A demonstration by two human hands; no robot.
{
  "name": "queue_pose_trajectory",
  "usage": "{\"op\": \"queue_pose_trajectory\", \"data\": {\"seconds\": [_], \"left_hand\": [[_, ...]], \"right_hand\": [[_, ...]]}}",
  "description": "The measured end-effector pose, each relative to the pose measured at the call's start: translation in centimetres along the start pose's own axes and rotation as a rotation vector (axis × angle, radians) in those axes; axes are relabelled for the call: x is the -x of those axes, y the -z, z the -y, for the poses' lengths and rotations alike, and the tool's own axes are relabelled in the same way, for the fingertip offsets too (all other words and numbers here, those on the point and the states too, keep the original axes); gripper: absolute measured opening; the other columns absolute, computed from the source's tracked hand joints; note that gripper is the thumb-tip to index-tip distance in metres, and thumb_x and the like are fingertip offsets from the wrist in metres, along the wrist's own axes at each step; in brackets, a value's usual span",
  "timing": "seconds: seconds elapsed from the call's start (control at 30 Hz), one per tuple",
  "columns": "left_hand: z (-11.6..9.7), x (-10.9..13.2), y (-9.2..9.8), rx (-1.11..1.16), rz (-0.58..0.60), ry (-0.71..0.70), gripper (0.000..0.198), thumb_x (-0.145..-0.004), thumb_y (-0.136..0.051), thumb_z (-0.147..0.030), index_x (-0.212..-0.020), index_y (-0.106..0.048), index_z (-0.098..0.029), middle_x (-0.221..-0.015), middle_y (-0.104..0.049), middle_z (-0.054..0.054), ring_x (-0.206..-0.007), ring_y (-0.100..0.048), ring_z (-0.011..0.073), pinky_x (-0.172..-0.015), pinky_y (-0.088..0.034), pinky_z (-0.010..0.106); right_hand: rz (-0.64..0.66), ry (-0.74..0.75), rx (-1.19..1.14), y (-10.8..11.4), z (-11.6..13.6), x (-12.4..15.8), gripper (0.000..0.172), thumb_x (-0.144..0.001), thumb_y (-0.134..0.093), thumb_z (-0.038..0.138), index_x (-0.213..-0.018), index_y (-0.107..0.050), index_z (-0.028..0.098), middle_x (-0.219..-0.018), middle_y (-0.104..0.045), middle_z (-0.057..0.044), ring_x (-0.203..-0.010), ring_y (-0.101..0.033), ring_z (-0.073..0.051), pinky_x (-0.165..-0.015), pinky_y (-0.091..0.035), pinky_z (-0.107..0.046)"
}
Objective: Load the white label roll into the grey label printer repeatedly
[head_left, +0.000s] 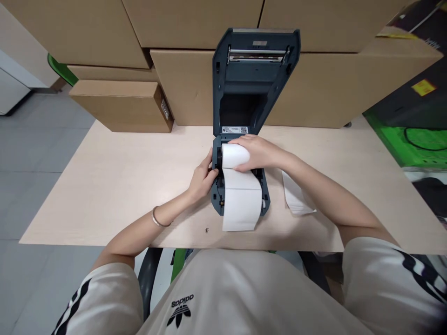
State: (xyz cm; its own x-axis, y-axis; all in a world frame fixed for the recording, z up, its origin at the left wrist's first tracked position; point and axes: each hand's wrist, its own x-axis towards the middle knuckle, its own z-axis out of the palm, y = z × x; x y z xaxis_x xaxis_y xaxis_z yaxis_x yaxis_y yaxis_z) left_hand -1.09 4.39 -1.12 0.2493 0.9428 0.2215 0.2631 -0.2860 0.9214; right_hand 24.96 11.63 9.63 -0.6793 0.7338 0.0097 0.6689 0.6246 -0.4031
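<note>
A dark grey label printer (256, 88) stands on the pale wooden table (115, 186) with its lid tilted up and back. A white paper roll (233, 155) lies in its bay, and its loose end (241, 204) hangs forward over the printer's front. My right hand (260, 152) is curled over the top of the roll. My left hand (202, 179) grips the printer's left side beside the roll, fingers bent against the housing.
A loose strip of white labels (296, 197) lies right of the printer. Stacked cardboard boxes (122, 104) line the table's back edge. A small screw-like bit (206, 230) lies near the front edge. Green and black items (412, 139) sit at the far right.
</note>
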Motion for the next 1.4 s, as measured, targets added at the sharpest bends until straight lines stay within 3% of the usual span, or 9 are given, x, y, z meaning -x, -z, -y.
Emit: {"op": "queue_pose_trajectory", "data": {"seconds": [0.3, 0.5, 0.67, 0.93, 1.1, 1.23, 1.3, 1.37, 1.4], "left_hand": [[0.5, 0.0, 0.1, 0.069, -0.003, -0.036, 0.085, -0.104, -0.065, -0.044, -0.183, -0.042, -0.023, -0.181, -0.057, 0.012, -0.167, -0.057, 0.0384, -0.141, -0.046, 0.056], [0.5, 0.0, 0.2, 0.073, -0.011, -0.046, 0.084, -0.102, -0.066, -0.041, -0.181, -0.046, -0.022, -0.187, -0.049, 0.011, -0.175, -0.046, 0.0368, -0.147, -0.037, 0.056], [1.0, -0.1, 0.2, 0.09, -0.005, -0.058, 0.084, -0.103, -0.067, -0.046, -0.181, -0.045, -0.022, -0.187, -0.049, 0.014, -0.175, -0.047, 0.0378, -0.147, -0.036, 0.057], [1.3, 0.0, -0.4, 0.176, 0.013, -0.052, 0.09, -0.107, -0.067, -0.07, -0.182, -0.039, -0.03, -0.195, -0.032, 0.012, -0.182, -0.031, 0.0366, -0.151, -0.026, 0.056], [0.8, 0.1, -1.2, 0.277, -0.003, -0.01, 0.087, -0.109, -0.057, -0.078, -0.182, -0.038, -0.035, -0.197, -0.028, 0.006, -0.185, -0.024, 0.0337, -0.153, -0.018, 0.057], [0.5, -0.3, -1.6, 0.374, -0.014, -0.036, 0.084, -0.109, -0.056, -0.079, -0.179, -0.044, -0.035, -0.195, -0.034, 0.006, -0.183, -0.03, 0.0338, -0.152, -0.024, 0.057], [0.3, -0.6, -1.7, 0.425, -0.008, -0.036, 0.085, -0.108, -0.056, -0.08, -0.178, -0.045, -0.033, -0.194, -0.037, 0.008, -0.182, -0.034, 0.0349, -0.151, -0.028, 0.058], [0.3, -0.8, -1.7, 0.472, 0.001, -0.03, 0.084, -0.108, -0.053, -0.08, -0.177, -0.048, -0.032, -0.191, -0.044, 0.009, -0.179, -0.04, 0.0366, -0.148, -0.035, 0.06], [0.3, -0.8, -1.6, 0.485, -0.002, -0.023, 0.082, -0.109, -0.052, -0.078, -0.176, -0.05, -0.031, -0.188, -0.048, 0.009, -0.177, -0.043, 0.0373, -0.146, -0.038, 0.06]], "right_hand": [[-0.024, 0.055, 0.213, -0.2, 5.8, 5.3, 0.053, -0.112, -0.06, 0.044, -0.152, -0.073, 0.01, -0.154, -0.076, -0.025, -0.139, -0.073, -0.043, -0.116, -0.059, -0.062], [0.121, 0.15, 0.131, -2.4, 9.3, 9.6, 0.072, -0.114, -0.061, 0.058, -0.168, -0.061, 0.01, -0.173, -0.062, -0.024, -0.16, -0.063, -0.043, -0.128, -0.058, -0.062], [0.167, 0.165, 0.102, -4.1, 8.7, 11.3, 0.091, -0.112, -0.065, 0.061, -0.18, -0.043, 0.006, -0.192, -0.029, -0.025, -0.18, -0.029, -0.046, -0.145, -0.037, -0.069], [0.178, 0.124, -0.007, -5.0, 8.8, 11.8, 0.101, -0.111, -0.06, 0.074, -0.185, -0.034, 0.011, -0.194, -0.017, -0.026, -0.183, -0.009, -0.045, -0.148, -0.024, -0.073], [0.158, 0.083, -0.053, 0.4, 9.1, 12.2, 0.084, -0.112, -0.055, 0.076, -0.179, -0.052, 0.024, -0.19, -0.041, -0.014, -0.178, -0.038, -0.042, -0.143, -0.041, -0.067], [-0.33, -0.122, 0.02, 7.7, 6.9, 10.3, 0.067, -0.112, -0.056, 0.067, -0.163, -0.069, 0.026, -0.169, -0.068, -0.014, -0.157, -0.063, -0.045, -0.133, -0.05, -0.069], [-0.62, -0.21, -0.005, 10.2, 4.7, 7.8, 0.071, -0.107, -0.058, 0.07, -0.168, -0.062, 0.033, -0.175, -0.061, -0.007, -0.158, -0.061, -0.042, -0.132, -0.051, -0.064], [-0.68, -0.233, -0.145, 11.7, 2.3, 4.8, 0.085, -0.106, -0.045, 0.08, -0.182, -0.038, 0.041, -0.188, -0.044, 0.005, -0.176, -0.038, -0.034, -0.142, -0.04, -0.057], [-0.588, -0.243, -0.205, 12.0, 1.4, 3.3, 0.089, -0.107, -0.026, 0.081, -0.186, -0.028, 0.038, -0.191, -0.039, 0.006, -0.177, -0.035, -0.03, -0.142, -0.039, -0.056]]}}
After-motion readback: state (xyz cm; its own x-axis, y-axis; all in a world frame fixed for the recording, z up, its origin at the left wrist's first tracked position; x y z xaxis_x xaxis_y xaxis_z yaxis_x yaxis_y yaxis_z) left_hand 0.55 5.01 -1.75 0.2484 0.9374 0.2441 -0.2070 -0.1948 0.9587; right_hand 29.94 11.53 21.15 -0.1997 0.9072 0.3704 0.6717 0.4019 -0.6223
